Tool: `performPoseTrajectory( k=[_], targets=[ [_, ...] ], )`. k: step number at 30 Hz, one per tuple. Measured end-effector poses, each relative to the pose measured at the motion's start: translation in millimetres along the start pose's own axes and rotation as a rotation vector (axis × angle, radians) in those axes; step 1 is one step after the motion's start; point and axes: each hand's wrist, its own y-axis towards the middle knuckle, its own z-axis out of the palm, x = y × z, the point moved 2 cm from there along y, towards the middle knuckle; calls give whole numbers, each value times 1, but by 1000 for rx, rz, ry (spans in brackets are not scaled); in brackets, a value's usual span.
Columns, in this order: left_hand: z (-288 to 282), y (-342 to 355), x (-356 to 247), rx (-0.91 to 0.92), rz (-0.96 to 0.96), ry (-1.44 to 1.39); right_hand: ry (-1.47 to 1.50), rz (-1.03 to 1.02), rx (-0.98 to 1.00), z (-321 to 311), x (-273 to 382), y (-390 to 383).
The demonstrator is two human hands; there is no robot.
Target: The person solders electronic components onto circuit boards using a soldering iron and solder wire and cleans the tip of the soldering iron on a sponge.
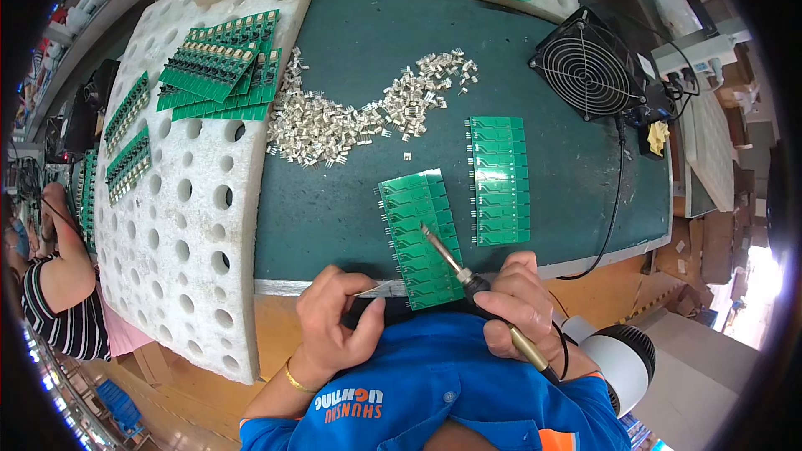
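The right hand (520, 307) grips a soldering iron (464, 275), the left hand (336, 317) half-curls, hold unclear; a slip could scorch the near green board (407, 242).

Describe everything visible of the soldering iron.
The soldering iron is a slim, pen-like tool with a narrow, darkened tip, a metal-looking shaft, a silvery collar, a black section behind it, and a brass-coloured rear end. The right hand wraps its fingers around it, hiding part of the middle. It slants with the tip toward the upper left, over a green board; whether it touches the board is unclear.
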Motion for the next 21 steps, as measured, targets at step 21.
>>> performPoseTrajectory(
  k=[21],
  targets=[
    [26,-7,-41,177,202,-134,323,84,-162,15,20,-3]
  ],
)
